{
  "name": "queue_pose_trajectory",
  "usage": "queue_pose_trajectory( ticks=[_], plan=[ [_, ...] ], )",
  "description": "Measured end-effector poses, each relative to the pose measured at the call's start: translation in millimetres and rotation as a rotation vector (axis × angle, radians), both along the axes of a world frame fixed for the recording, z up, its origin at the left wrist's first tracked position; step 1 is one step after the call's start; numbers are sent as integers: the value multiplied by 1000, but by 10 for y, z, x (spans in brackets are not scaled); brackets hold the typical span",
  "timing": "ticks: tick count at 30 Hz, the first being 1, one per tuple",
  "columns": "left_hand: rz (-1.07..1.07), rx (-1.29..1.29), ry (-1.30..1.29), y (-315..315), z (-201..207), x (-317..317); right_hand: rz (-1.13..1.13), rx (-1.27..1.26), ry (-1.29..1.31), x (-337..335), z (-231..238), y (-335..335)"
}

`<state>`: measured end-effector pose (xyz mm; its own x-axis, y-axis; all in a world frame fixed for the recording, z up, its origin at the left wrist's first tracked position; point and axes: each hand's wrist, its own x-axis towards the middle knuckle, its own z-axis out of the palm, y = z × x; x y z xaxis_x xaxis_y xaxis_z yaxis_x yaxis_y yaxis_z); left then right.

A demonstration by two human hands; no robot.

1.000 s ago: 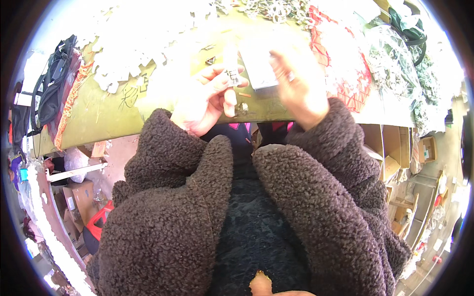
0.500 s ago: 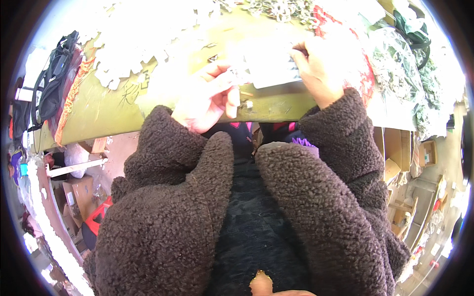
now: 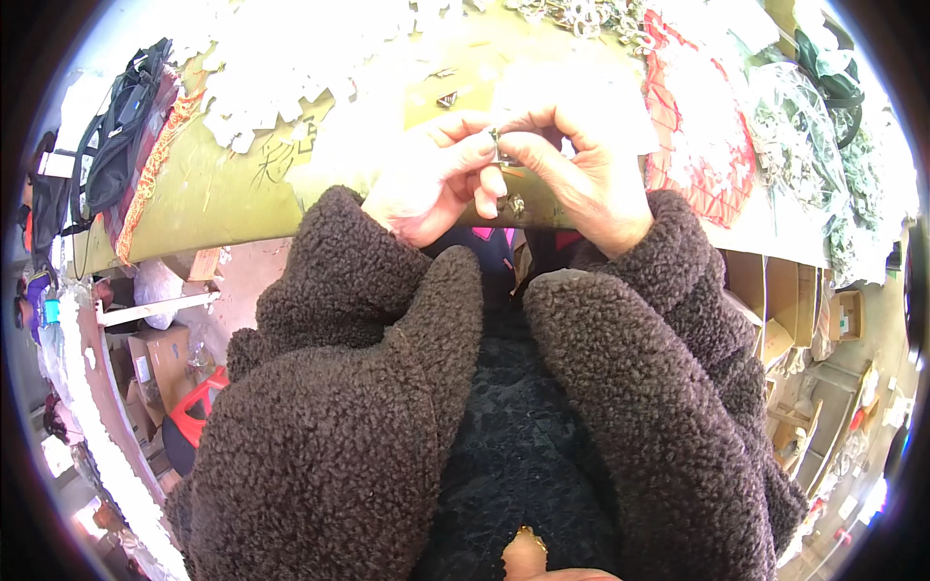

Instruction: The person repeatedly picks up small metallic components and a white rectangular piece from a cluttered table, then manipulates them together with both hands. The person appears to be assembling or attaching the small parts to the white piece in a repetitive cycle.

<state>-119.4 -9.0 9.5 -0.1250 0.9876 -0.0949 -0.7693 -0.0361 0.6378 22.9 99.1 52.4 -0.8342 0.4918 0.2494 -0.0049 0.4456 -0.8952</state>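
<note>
Both hands meet above the near edge of an olive-green table [image 3: 320, 194]. My left hand [image 3: 431, 184] has its thumb and index finger pinched on a small metallic piece [image 3: 497, 145], the other fingers curled below. From the right, my right hand [image 3: 596, 179] brings thumb and index finger to the same piece. Its exact kind is too small and glare-washed to tell. On the tabletop beyond the left fingers lies a small dark piece [image 3: 447, 100]. Another small shiny piece [image 3: 515, 204] rests close to the edge, below the hands.
White flat pieces [image 3: 257, 92] spread over the far left, washed out by light. Looped pale pieces [image 3: 586, 15] lie at the back. A red mesh bag [image 3: 678, 155] and green-white netting [image 3: 799, 145] stand right. Black straps [image 3: 126, 116] and orange cord [image 3: 155, 165] hang left.
My right hand has left the pale, striped flat thing at the right and moved leftward to the small metallic piece in my left hand. My left hand keeps its pinch.
</note>
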Motion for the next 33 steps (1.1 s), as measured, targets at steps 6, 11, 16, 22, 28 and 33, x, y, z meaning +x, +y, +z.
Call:
queue_pose_trajectory(
  ticks=[6,11,16,22,28,33],
  plan=[
    [19,73,-74,-4,-35,-15,-43,63,77,-18,-103,-171],
    [44,36,-70,-5,-8,-11,33,-101,238,-92,-171,-230],
    [107,28,-40,16,58,18,118,262,48,53,-20,-103],
    [-151,19,84,-85,74,40,-123,382,-37,144,153,5],
    [-349,-80,155,-180,108,192,74,-95,-183,422,161,-59],
    [-449,-80,250,-173,141,321,-21,470,149,675,56,-271]
  ],
)
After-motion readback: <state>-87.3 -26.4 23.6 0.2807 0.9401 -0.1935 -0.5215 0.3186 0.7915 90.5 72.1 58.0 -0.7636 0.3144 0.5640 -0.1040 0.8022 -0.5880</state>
